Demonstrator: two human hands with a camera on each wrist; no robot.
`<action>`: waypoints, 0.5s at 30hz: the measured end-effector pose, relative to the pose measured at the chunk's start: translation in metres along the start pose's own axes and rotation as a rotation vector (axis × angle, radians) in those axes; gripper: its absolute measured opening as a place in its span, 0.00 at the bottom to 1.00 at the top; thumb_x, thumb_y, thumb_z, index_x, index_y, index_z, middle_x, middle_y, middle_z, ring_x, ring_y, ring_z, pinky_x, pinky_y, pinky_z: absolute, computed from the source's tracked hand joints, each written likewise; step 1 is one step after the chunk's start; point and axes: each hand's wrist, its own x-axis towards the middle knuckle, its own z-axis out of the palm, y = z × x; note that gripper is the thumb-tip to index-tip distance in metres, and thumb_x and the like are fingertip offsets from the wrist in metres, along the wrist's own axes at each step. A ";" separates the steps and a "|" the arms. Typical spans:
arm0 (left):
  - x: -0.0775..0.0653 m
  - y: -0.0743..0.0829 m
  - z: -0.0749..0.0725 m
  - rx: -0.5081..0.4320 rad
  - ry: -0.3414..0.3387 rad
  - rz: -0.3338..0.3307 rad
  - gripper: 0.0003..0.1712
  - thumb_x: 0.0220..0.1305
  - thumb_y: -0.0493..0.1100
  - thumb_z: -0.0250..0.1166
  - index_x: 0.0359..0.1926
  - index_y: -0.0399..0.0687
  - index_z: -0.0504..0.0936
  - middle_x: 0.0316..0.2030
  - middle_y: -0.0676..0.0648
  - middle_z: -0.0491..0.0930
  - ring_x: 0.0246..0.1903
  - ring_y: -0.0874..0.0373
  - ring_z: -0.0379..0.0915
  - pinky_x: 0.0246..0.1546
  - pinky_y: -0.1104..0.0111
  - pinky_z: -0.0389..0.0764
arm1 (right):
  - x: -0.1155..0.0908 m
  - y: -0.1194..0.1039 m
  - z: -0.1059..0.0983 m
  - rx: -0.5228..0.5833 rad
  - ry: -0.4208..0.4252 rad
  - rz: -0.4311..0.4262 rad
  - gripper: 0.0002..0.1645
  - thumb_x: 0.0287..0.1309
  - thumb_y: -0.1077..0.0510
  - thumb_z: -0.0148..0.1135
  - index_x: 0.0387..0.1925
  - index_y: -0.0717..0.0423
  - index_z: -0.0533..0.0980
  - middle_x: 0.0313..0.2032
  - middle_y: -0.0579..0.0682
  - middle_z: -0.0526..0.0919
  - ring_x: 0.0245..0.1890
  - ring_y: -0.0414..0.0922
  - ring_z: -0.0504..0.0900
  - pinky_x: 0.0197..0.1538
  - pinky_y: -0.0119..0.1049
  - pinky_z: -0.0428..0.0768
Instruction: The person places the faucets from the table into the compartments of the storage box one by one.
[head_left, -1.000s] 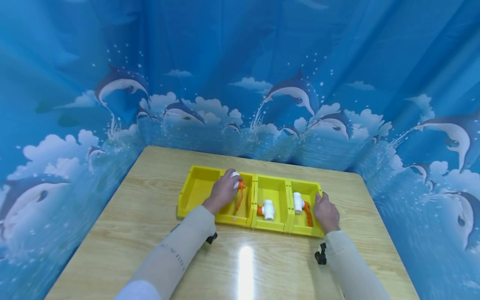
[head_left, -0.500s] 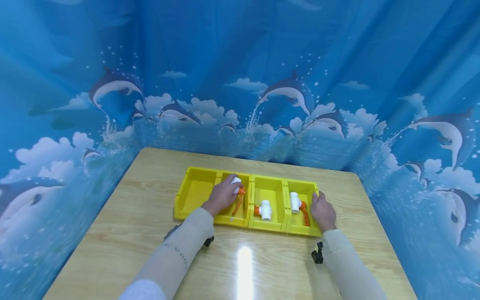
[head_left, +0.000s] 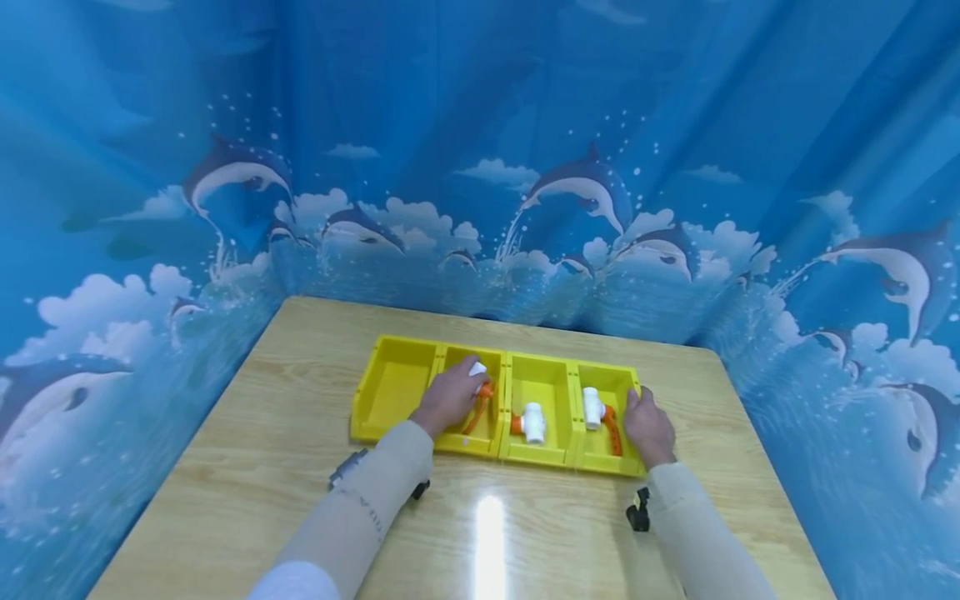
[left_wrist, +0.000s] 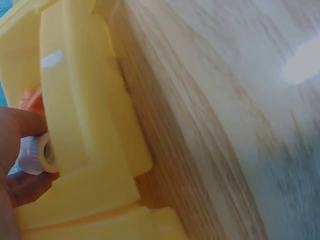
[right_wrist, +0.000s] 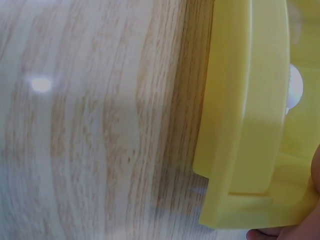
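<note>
My left hand (head_left: 447,398) reaches into the second compartment from the left of a row of yellow bins (head_left: 427,340). Its fingers grip the white body of a plastic ball valve (head_left: 477,371) whose orange handle points toward me. In the left wrist view, thumb and fingers lie on either side of the valve's white ribbed end (left_wrist: 34,156), just behind the bin's front wall. My right hand (head_left: 651,427) grips the outer wall of the rightmost bin, with fingers outside and thumb at the inner side. Similar valves lie in the third compartment (head_left: 534,423) and the rightmost compartment (head_left: 592,408).
The leftmost bin (head_left: 397,379) contains nothing visible. All the bins stand on a light wooden table (head_left: 300,358). Behind the table and along its sides hangs a blue dolphin-print curtain (head_left: 450,125). A bright reflection lies on the tabletop in front.
My left hand has brought the valve slightly lower and nearer to me within the second compartment, and its handle has tilted. The right hand keeps its hold on the bin wall.
</note>
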 end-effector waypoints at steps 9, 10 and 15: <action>-0.002 0.003 0.001 0.024 0.029 -0.001 0.16 0.67 0.40 0.63 0.54 0.55 0.81 0.66 0.41 0.65 0.53 0.47 0.75 0.49 0.59 0.81 | 0.000 0.003 0.001 -0.010 0.013 -0.033 0.42 0.73 0.39 0.16 0.71 0.68 0.50 0.60 0.74 0.67 0.55 0.69 0.71 0.56 0.63 0.70; -0.003 0.003 0.001 0.028 0.039 -0.008 0.16 0.67 0.40 0.62 0.55 0.55 0.80 0.66 0.40 0.65 0.53 0.47 0.75 0.47 0.59 0.82 | 0.000 0.003 0.001 -0.010 0.011 -0.035 0.43 0.73 0.39 0.16 0.71 0.68 0.50 0.60 0.74 0.67 0.55 0.69 0.71 0.56 0.63 0.70; -0.002 0.005 0.003 0.067 0.082 -0.038 0.17 0.71 0.37 0.57 0.58 0.53 0.76 0.66 0.38 0.61 0.50 0.47 0.76 0.38 0.63 0.84 | 0.000 0.002 0.001 -0.008 0.016 -0.034 0.42 0.73 0.39 0.16 0.70 0.67 0.51 0.59 0.74 0.68 0.54 0.69 0.72 0.55 0.63 0.70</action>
